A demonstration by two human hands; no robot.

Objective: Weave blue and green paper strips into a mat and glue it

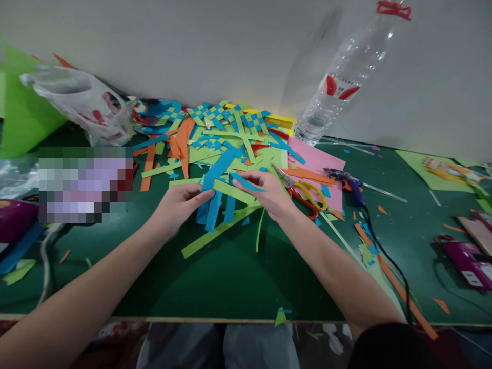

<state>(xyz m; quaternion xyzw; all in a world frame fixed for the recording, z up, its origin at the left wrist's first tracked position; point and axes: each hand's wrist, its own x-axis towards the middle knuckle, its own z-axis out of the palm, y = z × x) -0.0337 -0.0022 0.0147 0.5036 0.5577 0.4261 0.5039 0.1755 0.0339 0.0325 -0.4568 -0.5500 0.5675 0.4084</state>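
My left hand pinches crossed paper strips between thumb and fingers, where a blue paper strip meets a green paper strip. Opposite it, my right hand has its fingers closed on another blue paper strip, close to the green strip's right end. More blue strips hang below the crossing. Under my hands a loose green strip lies slanting on the table. Right of my right hand are scissors with red and yellow handles. Behind my hands woven blue-and-green paper pieces are heaped.
A clear plastic bottle leans against the wall. Past the scissors, a blue glue gun with a dark cord rests by pink paper. A white plastic bag stands back left. Paper scraps litter the green table.
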